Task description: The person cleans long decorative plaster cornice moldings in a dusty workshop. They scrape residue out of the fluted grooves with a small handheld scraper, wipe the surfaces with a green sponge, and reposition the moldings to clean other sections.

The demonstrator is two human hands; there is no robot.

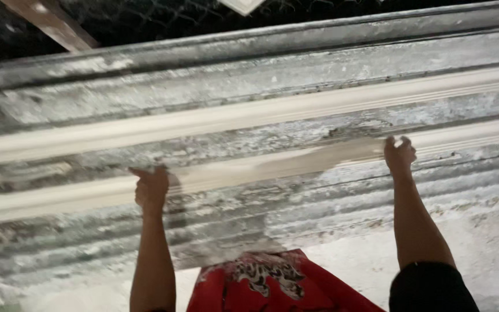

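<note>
Item: near plaster strip, long and pale, lying lengthwise in a grooved, plaster-caked counter. My left hand is closed on its near edge; my right hand is curled on the same strip further right. Second strip lies parallel behind it. Red cloth hangs at the counter's near edge.

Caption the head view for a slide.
Both hands, left hand and right hand, grip a long pale moulding strip lying on a plaster-crusted bench.
</note>
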